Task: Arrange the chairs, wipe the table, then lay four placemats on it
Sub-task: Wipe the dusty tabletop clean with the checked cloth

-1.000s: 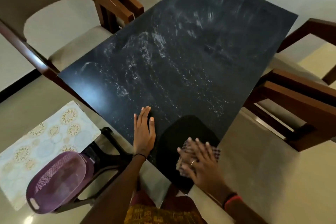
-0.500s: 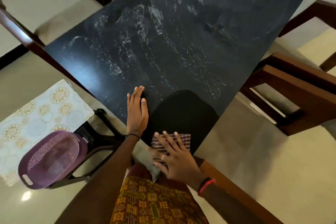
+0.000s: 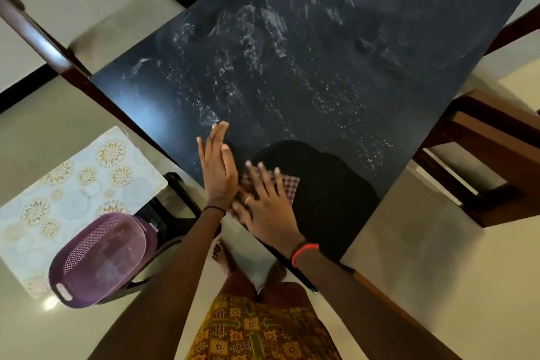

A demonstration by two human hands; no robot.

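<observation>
Right hand [image 3: 264, 199] lies spread flat, fingers splayed, pressing a checked cloth [image 3: 287, 185] onto the near corner of the dark bench [image 3: 321, 67]. Left hand [image 3: 217, 168] rests open and empty beside it, edge-on. Patterned placemats [image 3: 73, 184] lie left.

dark table [image 3: 321, 73], checked cloth [image 3: 289, 185], streaks

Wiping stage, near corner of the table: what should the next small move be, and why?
Probably push the checked cloth under the right hand forward, away from the near corner. The dark table beyond shows whitish streaks and specks across its middle and far end, and the left hand lies flat beside the cloth, bracing.
</observation>
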